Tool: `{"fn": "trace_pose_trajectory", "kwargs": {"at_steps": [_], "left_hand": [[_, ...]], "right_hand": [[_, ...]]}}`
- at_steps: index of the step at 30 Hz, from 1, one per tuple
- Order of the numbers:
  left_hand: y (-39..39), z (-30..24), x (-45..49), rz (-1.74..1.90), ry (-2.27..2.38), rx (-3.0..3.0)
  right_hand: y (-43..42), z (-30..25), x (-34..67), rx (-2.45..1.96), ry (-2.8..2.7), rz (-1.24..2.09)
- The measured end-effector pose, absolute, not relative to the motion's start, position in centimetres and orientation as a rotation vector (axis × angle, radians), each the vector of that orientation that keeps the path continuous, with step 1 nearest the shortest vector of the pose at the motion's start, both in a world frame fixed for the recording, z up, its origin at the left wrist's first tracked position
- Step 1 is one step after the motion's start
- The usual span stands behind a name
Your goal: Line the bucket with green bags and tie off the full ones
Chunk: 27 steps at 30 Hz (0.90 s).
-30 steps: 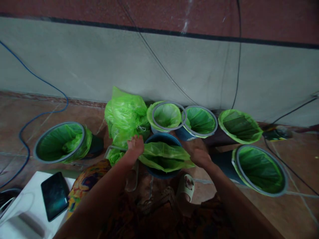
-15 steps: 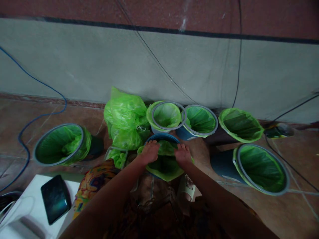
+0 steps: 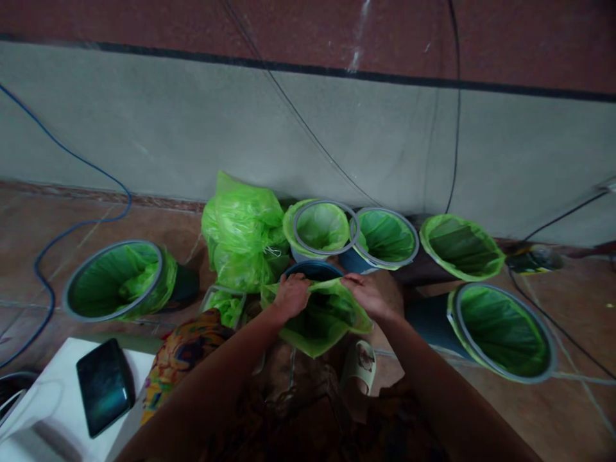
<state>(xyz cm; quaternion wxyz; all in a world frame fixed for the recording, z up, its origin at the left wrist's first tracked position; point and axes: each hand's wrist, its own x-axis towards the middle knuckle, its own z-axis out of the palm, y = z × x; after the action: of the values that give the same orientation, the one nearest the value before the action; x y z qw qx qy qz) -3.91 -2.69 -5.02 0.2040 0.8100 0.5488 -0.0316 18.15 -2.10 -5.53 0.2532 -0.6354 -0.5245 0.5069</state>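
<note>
A green bin liner hangs partly over a dark blue bin between my feet, its mouth spread wide towards me. My left hand is closed on the far left part of the liner's edge. On the right, my right hand pinches the same far edge. Between my hands the edge is pulled taut, and the bin's far rim shows bare behind it. The bin's near side is hidden under the liner.
Lined bins stand around: one at left, a white one with a loose grey ring, others at right. Bulging green bags lean by the wall near a small tray. A phone lies on a white surface.
Both hands have drawn the liner's far edge back towards me, off the bin's far rim. More of the bin's inside shows behind it.
</note>
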Motion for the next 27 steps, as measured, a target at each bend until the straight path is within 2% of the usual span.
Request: {"fn": "trace_pose_trajectory", "kwargs": {"at_steps": [4,9,19,23,27], "left_hand": [[-1.5,-4.8,-4.1,-0.071,1.614,2.119],[-0.7,-4.6,-4.1,-0.039,1.688,2.092],[-0.4,-3.6,-4.8,-0.041,1.736,2.179],[-0.4,-3.2,-5.3,-0.030,1.693,2.228],[-0.8,-2.7,-4.8,0.016,1.568,2.302]], "right_hand": [[-2.2,-6.4,18.3,-1.708,-1.557,1.139],[-2.4,-6.4,17.2,-1.671,-1.811,1.097],[-2.2,-2.9,17.4,-1.809,-2.074,0.605],[-2.4,-2.8,17.9,-1.784,-2.184,0.651],[-2.3,-3.2,17.3,-1.556,-2.141,0.715]]}}
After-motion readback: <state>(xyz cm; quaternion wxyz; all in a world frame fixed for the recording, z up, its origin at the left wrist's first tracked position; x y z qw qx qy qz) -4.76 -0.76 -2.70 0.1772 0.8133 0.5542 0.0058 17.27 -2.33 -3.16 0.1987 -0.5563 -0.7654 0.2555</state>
